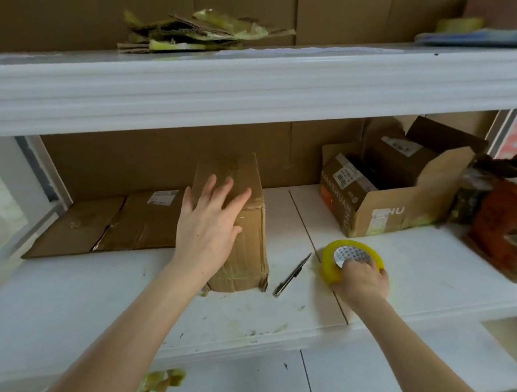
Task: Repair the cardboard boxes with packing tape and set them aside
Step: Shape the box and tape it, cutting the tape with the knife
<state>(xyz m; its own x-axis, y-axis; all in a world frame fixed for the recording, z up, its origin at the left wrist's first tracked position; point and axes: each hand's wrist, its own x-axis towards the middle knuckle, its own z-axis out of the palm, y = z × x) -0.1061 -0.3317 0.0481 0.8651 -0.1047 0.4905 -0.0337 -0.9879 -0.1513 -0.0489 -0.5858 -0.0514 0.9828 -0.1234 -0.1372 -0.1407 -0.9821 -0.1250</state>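
A closed brown cardboard box stands on the white shelf, near its middle. My left hand lies flat on the box's top and left side, fingers spread and straight. To the right, my right hand grips a yellow roll of packing tape that rests on the shelf, fingers curled over its near rim. A metal utility knife lies on the shelf between the box and the roll.
A flat taped cardboard box lies left of the standing box. An open box holding smaller boxes stands at the back right, an orange-red box beyond it. Torn tape and cardboard scraps sit on the upper shelf.
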